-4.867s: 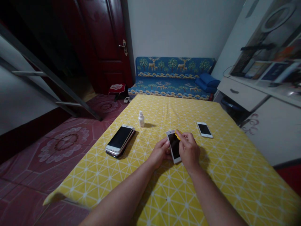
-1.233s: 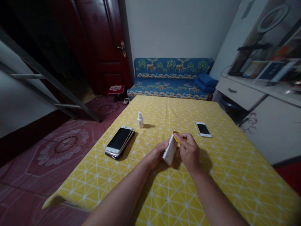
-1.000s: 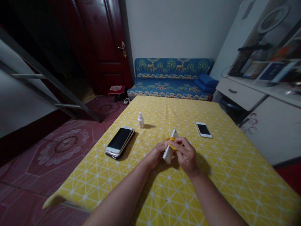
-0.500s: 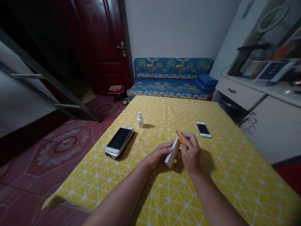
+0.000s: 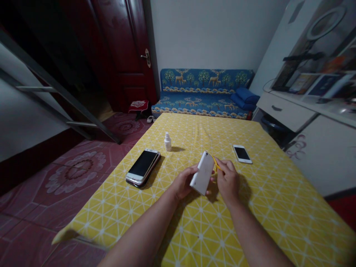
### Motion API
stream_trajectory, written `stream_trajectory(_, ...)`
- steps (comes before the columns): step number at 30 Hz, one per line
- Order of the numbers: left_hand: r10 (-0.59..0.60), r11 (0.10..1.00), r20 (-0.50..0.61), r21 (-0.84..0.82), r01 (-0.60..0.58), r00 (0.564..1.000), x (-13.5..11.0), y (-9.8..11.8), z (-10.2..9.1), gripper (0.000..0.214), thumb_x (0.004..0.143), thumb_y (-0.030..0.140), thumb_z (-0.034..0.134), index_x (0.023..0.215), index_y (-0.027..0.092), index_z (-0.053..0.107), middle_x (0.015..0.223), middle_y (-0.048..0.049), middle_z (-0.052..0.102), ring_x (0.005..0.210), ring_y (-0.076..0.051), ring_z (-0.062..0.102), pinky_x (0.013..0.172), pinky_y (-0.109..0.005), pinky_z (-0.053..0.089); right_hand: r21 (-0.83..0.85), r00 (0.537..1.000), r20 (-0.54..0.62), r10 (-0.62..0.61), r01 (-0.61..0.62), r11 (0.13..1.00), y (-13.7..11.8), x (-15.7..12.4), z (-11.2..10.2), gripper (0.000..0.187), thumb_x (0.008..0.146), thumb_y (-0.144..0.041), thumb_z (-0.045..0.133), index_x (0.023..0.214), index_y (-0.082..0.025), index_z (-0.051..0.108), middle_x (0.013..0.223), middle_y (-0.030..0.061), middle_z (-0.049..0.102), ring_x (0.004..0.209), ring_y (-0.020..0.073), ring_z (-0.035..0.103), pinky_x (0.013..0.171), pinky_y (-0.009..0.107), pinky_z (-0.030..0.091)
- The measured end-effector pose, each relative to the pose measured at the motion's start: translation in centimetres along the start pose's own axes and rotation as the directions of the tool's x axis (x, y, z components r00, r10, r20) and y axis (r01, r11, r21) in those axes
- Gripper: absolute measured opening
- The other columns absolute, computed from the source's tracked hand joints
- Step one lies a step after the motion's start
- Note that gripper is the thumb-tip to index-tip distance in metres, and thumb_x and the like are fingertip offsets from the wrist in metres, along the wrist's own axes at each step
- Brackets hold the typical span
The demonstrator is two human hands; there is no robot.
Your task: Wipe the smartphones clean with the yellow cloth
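A white smartphone (image 5: 203, 173) is tilted above the table, its back with a small camera lens turned up. My left hand (image 5: 185, 181) grips it by the sides, the thumb on the left edge and fingertips showing past the right one. My right hand (image 5: 228, 181) pinches a yellow-orange cloth (image 5: 216, 163) at the phone's upper right edge; most of the cloth is hidden in the fingers. Farther off, a white spray bottle (image 5: 167, 142) stands upright. Stacked phones (image 5: 142, 167) lie to the left, and another white phone (image 5: 243, 154) lies face up to the right.
A yellow patterned cloth covers the table (image 5: 200, 230). Beyond its far edge is a blue bench (image 5: 191, 100) with folded cushions. A white cabinet (image 5: 322, 148) stands on the right, and a metal ladder (image 5: 63, 92) leans at left near a dark red door (image 5: 119, 48).
The held phone has turned from edge-on so its back now faces up. My right hand and the cloth have shifted slightly to the right along its edge.
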State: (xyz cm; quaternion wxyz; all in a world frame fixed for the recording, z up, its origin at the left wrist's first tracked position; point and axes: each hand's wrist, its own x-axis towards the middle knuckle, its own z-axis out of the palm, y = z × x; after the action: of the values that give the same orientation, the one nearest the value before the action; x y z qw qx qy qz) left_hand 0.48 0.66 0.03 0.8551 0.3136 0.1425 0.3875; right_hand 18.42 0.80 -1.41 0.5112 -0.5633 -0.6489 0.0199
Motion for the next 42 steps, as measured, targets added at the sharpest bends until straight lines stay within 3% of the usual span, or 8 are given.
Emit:
stream_trajectory(7, -0.004, 0.995, 0.015, -0.098, 0.005, 1.000, 0.2, 0.0, -0.3, 0.041, 0.087, 0.030, 0.054, 0.124, 0.013, 0.058, 0.116, -0.0183, 0.067, 0.103, -0.033, 0.065, 0.078, -0.049, 0.055, -0.200, 0.986, 0.050, -0.157, 0.164, 0.966, -0.7, 0.1, -0.3, 0.047, 0.090, -0.009, 0.040, 0.124, -0.027, 0.065, 0.094, 0.0072, 0.059, 0.082, 0.0193, 0.060, 0.064, 0.028, 0.046)
stream_trajectory(12, 0.049, 0.991, -0.060, -0.125, -0.056, 0.997, 0.4, 0.0, -1.0, 0.033, 0.087, 0.027, 0.056, 0.117, 0.014, 0.062, 0.102, -0.0120, 0.070, 0.086, -0.026, 0.068, 0.074, -0.047, 0.057, -0.120, 0.956, 0.116, -0.270, 0.284, 0.951, -1.5, -0.1, -0.1, 0.045, 0.093, -0.009, 0.037, 0.118, -0.030, 0.068, 0.093, 0.0066, 0.059, 0.087, 0.0194, 0.059, 0.072, 0.029, 0.049)
stream_trajectory(16, 0.107, 0.982, -0.183, -0.135, -0.133, 0.977, 0.7, 0.2, -1.8, 0.033, 0.086, 0.031, 0.061, 0.113, 0.012, 0.062, 0.091, -0.0110, 0.070, 0.073, -0.020, 0.066, 0.062, -0.031, 0.057, -0.038, 0.922, 0.176, -0.344, 0.356, 0.934, -2.4, -0.4, 0.2, 0.046, 0.089, -0.005, 0.043, 0.116, -0.032, 0.069, 0.092, 0.0055, 0.060, 0.087, 0.0184, 0.059, 0.073, 0.029, 0.050)
stream_trajectory(20, 0.157, 0.973, -0.241, -0.126, -0.191, 0.958, 0.8, 0.5, -2.2, 0.037, 0.085, 0.033, 0.063, 0.116, 0.013, 0.061, 0.097, -0.0111, 0.070, 0.074, -0.017, 0.066, 0.054, -0.022, 0.051, 0.041, 0.897, 0.210, -0.389, 0.389, 0.920, -3.2, -0.8, 0.4, 0.048, 0.089, -0.003, 0.044, 0.117, -0.033, 0.068, 0.091, 0.0050, 0.060, 0.089, 0.0179, 0.059, 0.074, 0.030, 0.051)
stream_trajectory(28, 0.276, 0.950, -0.271, -0.068, -0.305, 0.922, 0.8, 0.1, -1.1, 0.031, 0.083, 0.028, 0.065, 0.112, 0.017, 0.062, 0.098, -0.0072, 0.070, 0.083, -0.017, 0.067, 0.072, -0.026, 0.053, 0.115, 0.871, 0.189, -0.453, 0.438, 0.892, -4.7, -1.1, 0.3, 0.049, 0.091, -0.003, 0.043, 0.119, -0.034, 0.067, 0.093, 0.0061, 0.061, 0.090, 0.0174, 0.058, 0.075, 0.032, 0.053)
stream_trajectory(34, 0.200, 0.924, -0.326, -0.250, -0.289, 0.924, 1.1, 0.1, -0.9, 0.026, 0.089, 0.024, 0.056, 0.112, 0.011, 0.061, 0.098, -0.0099, 0.070, 0.085, -0.017, 0.067, 0.078, -0.025, 0.052, 0.079, 0.853, 0.154, -0.498, 0.492, 0.867, -5.3, -0.7, 0.1, 0.052, 0.090, -0.001, 0.045, 0.118, -0.038, 0.068, 0.093, 0.0052, 0.060, 0.091, 0.0179, 0.057, 0.079, 0.034, 0.053)
stream_trajectory(38, 0.109, 0.891, -0.274, -0.398, -0.216, 0.955, 1.0, 0.8, -1.0, 0.039, 0.094, 0.022, 0.045, 0.129, 0.008, 0.052, 0.104, -0.0142, 0.069, 0.096, -0.019, 0.067, 0.085, -0.027, 0.052, 0.014, 0.853, 0.126, -0.507, 0.510, 0.860, -4.3, -0.4, -0.2, 0.049, 0.091, -0.003, 0.045, 0.116, -0.037, 0.069, 0.095, 0.0061, 0.060, 0.092, 0.0187, 0.055, 0.078, 0.034, 0.052)
stream_trajectory(42, 0.129, 0.863, -0.283, -0.440, -0.249, 0.950, 0.6, 1.6, -1.0, 0.047, 0.096, 0.022, 0.039, 0.141, 0.010, 0.042, 0.119, -0.0181, 0.065, 0.106, -0.023, 0.065, 0.087, -0.032, 0.053, -0.013, 0.862, 0.092, -0.498, 0.501, 0.865, -3.3, -0.1, -0.6, 0.050, 0.090, -0.001, 0.043, 0.115, -0.035, 0.070, 0.096, 0.0067, 0.059, 0.093, 0.0190, 0.054, 0.078, 0.034, 0.051)
